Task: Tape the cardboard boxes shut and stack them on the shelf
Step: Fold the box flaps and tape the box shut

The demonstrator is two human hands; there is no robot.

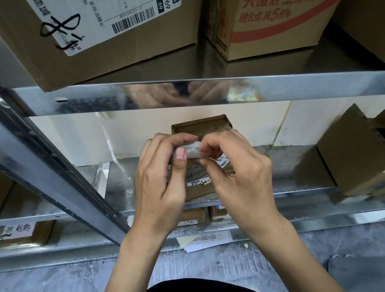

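Nearest, the left hand (158, 175) and right hand (236, 169) meet above the metal shelf (291, 188), each grip pinching one small white label (193, 149) between thumb and fingertips. Beneath and just behind them a small cardboard box (200, 126) sits mid-shelf, toward the back edge. An open-flapped box (360, 149) lies tilted at the shelf's right end. Large cartons (110, 41) fill the upper shelf.

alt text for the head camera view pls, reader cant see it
Both hands, left hand and right hand, pinch a small white label above a small cardboard box on a metal shelf. An open box sits at right, larger boxes above.
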